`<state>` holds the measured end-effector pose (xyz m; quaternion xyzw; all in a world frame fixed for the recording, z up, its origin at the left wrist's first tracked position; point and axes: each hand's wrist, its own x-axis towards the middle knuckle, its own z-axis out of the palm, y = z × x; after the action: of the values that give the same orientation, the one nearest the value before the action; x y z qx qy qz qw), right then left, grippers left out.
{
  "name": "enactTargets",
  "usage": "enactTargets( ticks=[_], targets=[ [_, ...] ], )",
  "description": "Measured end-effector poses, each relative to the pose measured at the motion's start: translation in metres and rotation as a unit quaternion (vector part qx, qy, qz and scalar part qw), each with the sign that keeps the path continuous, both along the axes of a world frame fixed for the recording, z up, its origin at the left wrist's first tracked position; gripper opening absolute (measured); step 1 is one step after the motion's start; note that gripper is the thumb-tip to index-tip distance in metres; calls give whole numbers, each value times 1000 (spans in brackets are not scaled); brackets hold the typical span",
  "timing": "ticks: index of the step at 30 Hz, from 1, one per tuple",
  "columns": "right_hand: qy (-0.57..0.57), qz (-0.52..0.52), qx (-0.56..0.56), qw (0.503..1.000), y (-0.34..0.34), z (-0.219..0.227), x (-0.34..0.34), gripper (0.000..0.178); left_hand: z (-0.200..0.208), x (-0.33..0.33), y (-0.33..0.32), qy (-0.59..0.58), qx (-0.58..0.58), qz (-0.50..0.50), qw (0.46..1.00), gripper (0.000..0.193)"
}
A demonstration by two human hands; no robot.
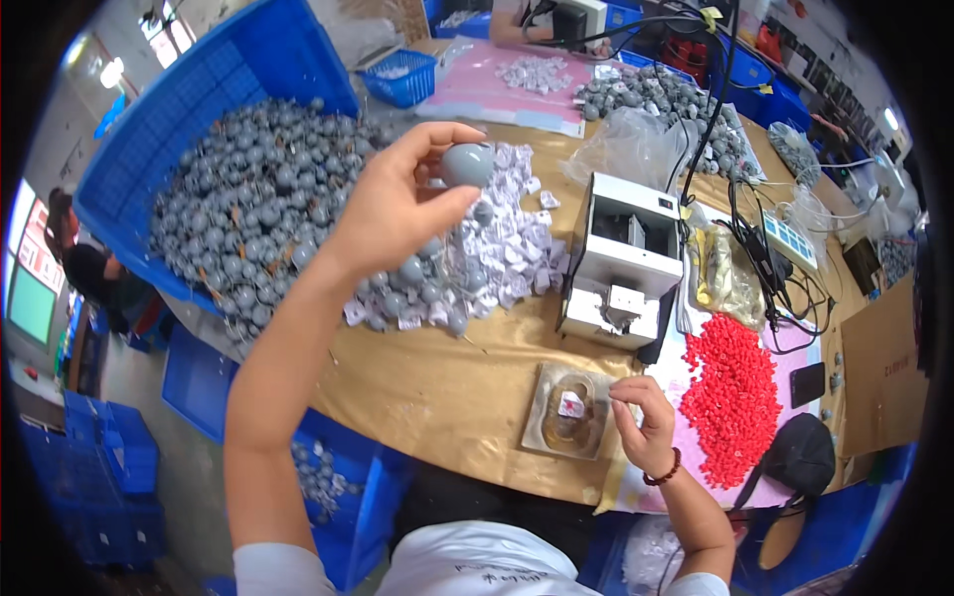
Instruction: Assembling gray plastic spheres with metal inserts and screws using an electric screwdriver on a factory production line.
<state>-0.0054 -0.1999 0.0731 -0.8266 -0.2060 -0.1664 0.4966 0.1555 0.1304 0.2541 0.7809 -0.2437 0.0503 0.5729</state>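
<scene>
My left hand is raised over the pile and closed on a smooth grey ball-shaped part, gripped between thumb and fingers. My right hand, with a beaded bracelet at the wrist, rests by the right edge of a square fixture block. Its fingers are curled together, and whatever they may hold is too small to make out. In the block's oval recess lies a small white piece with a red spot at its middle. Below my left hand, small white pieces and grey parts lie heaped together.
A large blue bin full of grey parts tips toward the table at left. A white machine stands beyond the fixture. Red pieces, a phone and a black cap lie at right. Black cables trail behind them.
</scene>
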Motion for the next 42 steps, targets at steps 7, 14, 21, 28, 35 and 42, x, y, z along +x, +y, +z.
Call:
enactTargets(
  ticks=[7, 14, 21, 28, 35, 42],
  targets=[
    [-148, 18, -13, 989, 8, 60, 25, 43, 14, -72, -35, 35, -117, -173, 977, 56],
    [246, 208, 293, 900, 31, 64, 18, 40, -58, -118, -48, 141, -163, -209, 954, 51],
    [291, 85, 85, 949, 3, 6, -4, 16, -186, -169, -58, 367, -147, -146, 907, 40],
    [-31, 54, -226, 972, 19, -16, 9, 21, -209, -192, -82, -26, 157, -66, 985, 31],
    [-61, 93, -356, 928, 19, -15, 11, 37, -211, -188, -85, -27, 173, -93, 980, 29],
    [-63, 99, -410, 905, 25, -10, 0, 33, -202, -177, -77, -16, 212, -61, 975, 28]
  ],
)
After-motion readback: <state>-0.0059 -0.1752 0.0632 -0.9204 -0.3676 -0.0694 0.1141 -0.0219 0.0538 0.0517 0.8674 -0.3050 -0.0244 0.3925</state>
